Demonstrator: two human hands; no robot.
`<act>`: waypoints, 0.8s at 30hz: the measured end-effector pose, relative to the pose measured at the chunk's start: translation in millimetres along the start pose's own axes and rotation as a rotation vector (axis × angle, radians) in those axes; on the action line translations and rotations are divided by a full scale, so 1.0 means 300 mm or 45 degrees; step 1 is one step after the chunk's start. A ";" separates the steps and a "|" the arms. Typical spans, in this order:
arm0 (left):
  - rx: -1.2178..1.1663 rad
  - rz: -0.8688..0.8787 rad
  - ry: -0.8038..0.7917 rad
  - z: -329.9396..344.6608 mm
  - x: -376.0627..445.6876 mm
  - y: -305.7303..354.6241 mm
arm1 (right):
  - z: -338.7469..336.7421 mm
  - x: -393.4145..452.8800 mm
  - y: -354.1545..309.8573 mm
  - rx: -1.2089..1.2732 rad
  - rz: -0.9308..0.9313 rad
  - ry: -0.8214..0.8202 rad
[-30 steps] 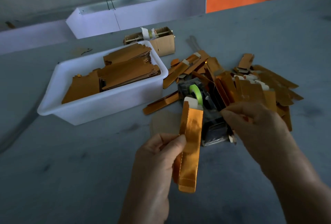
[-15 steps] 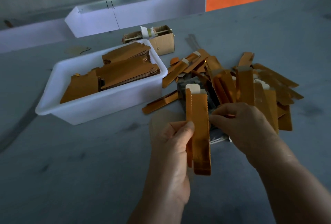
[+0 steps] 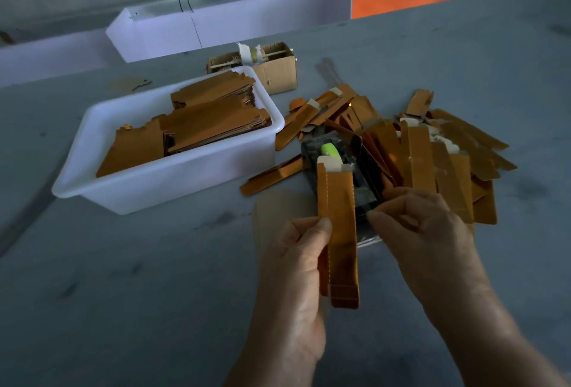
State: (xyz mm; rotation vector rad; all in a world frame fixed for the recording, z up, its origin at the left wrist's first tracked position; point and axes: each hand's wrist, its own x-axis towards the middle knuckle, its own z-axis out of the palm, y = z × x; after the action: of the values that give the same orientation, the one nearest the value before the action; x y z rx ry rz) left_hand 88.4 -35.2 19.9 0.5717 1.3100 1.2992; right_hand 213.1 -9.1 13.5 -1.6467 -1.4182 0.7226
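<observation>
Head view: tape dispenser [image 3: 363, 190] behind gold carton [image 3: 341, 232]

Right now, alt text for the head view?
A left hand holds a flat orange-gold cardboard sleeve upright over a grey table, the right hand pinched beside it. Behind lie a black tape dispenser, a pile of like sleeves and a white plastic tub of flat stacks.

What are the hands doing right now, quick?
Left hand: holds the gold box, thumb on it.
Right hand: fingers curled beside the box; cannot tell if it holds anything.
</observation>
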 end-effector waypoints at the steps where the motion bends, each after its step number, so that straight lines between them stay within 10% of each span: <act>1: 0.020 0.033 -0.005 0.002 0.001 0.005 | 0.003 -0.001 0.004 -0.032 -0.010 0.002; 24: 0.591 0.200 -0.107 0.040 0.010 0.049 | -0.054 -0.023 -0.012 -0.154 -0.307 0.095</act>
State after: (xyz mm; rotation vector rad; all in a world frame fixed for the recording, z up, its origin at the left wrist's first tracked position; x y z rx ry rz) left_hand 93.4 -24.4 35.1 1.0586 1.5281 1.0806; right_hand 223.5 -19.4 23.9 -1.5412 -1.5988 0.4415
